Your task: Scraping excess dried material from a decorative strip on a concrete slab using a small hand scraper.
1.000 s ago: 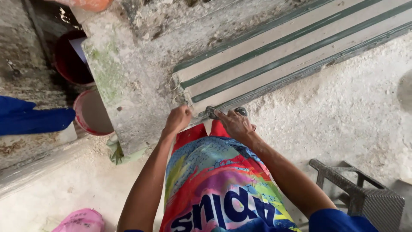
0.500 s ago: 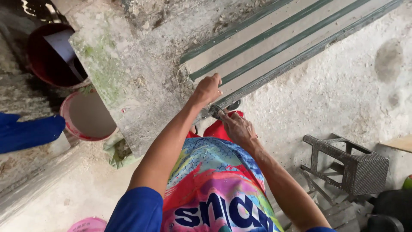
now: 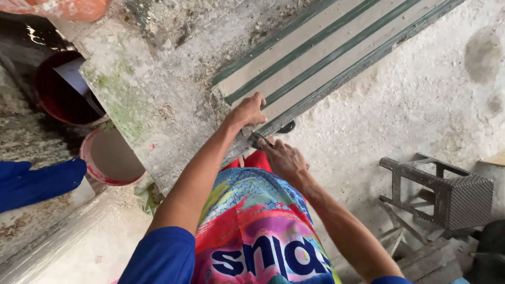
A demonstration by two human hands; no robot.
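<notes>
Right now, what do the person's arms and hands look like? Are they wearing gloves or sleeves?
No gloves: the left hand and the right hand are bare, with no rings or watch in view. Both forearms are bare too. Short blue sleeves cover only the upper arms, and a bright multicoloured apron-like cloth hangs in front of the body.
</notes>
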